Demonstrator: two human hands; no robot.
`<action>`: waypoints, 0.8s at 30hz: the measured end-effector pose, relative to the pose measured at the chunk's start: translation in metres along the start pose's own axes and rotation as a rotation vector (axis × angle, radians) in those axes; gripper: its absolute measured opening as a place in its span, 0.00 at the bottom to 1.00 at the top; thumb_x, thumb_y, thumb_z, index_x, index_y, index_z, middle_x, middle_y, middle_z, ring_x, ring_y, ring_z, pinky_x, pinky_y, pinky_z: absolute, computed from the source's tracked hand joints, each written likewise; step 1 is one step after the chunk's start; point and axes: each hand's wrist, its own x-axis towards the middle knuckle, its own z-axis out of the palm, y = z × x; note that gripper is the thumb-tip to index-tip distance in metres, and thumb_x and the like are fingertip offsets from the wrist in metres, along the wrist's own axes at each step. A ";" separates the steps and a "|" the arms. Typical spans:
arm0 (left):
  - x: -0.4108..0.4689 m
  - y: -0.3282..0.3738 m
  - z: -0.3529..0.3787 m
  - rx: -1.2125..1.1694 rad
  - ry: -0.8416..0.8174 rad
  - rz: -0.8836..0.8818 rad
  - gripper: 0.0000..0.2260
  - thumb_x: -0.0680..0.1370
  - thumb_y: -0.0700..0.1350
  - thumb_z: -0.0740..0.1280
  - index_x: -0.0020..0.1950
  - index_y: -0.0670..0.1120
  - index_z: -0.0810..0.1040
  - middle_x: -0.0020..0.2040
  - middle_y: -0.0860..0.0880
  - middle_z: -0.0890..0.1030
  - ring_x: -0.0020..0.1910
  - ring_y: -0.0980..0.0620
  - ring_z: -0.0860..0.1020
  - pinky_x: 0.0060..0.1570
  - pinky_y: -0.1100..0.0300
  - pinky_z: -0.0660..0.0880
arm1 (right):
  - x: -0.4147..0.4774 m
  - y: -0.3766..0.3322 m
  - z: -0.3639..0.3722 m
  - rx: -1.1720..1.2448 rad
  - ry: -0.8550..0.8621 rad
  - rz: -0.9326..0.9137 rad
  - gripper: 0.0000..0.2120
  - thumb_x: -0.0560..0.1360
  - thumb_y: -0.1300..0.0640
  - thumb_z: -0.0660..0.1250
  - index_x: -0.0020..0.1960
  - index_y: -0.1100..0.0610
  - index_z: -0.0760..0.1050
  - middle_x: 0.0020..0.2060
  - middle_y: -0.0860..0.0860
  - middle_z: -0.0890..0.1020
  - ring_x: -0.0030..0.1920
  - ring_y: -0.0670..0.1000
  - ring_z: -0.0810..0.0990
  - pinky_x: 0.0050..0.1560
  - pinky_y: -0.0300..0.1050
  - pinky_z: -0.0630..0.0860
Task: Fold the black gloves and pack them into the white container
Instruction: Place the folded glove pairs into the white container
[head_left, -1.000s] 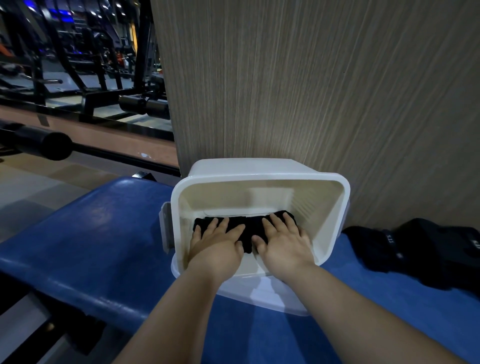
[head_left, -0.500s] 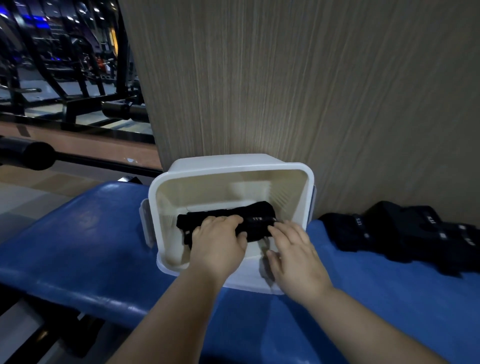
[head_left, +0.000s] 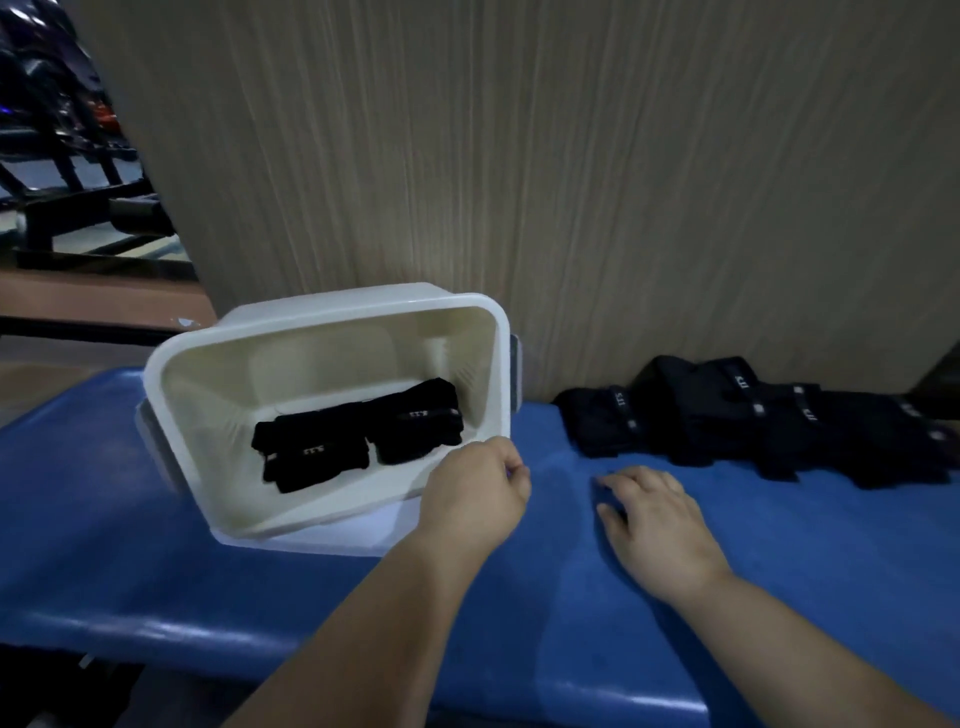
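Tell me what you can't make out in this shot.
- Head view: the glove pile is dark, overlapping and cut by the right edge, so no count.
- Head view: the fingers of the left hand curl under it, out of sight; a grip on the container rim is unclear.
- Head view: gym gear top left is blurred.

white container (head_left: 322, 364): 1 | folded gloves (head_left: 317, 452): 2 | glove pile (head_left: 727, 415): 1

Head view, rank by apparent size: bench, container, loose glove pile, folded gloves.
Largest first:
blue padded bench
white plastic container
loose black fabric glove pile, partly cropped
folded black gloves in the container
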 end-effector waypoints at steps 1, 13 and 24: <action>0.001 0.005 0.006 -0.013 -0.011 0.008 0.07 0.79 0.50 0.61 0.50 0.51 0.78 0.44 0.53 0.81 0.45 0.52 0.78 0.44 0.57 0.75 | 0.001 0.004 -0.001 0.010 0.006 0.024 0.19 0.80 0.48 0.57 0.70 0.49 0.68 0.66 0.44 0.70 0.68 0.48 0.63 0.67 0.41 0.58; 0.041 0.049 0.068 -0.138 -0.033 -0.212 0.19 0.81 0.53 0.60 0.68 0.46 0.71 0.60 0.47 0.80 0.57 0.48 0.78 0.45 0.64 0.67 | 0.021 0.027 -0.003 0.145 -0.023 0.076 0.25 0.78 0.48 0.61 0.73 0.51 0.63 0.67 0.50 0.69 0.66 0.53 0.64 0.68 0.45 0.62; 0.087 0.068 0.084 -0.003 -0.094 -0.328 0.20 0.76 0.55 0.66 0.52 0.36 0.78 0.48 0.40 0.81 0.47 0.40 0.80 0.29 0.58 0.62 | 0.021 0.034 -0.002 0.217 -0.032 0.053 0.25 0.79 0.49 0.59 0.74 0.51 0.61 0.67 0.49 0.68 0.67 0.51 0.63 0.67 0.42 0.62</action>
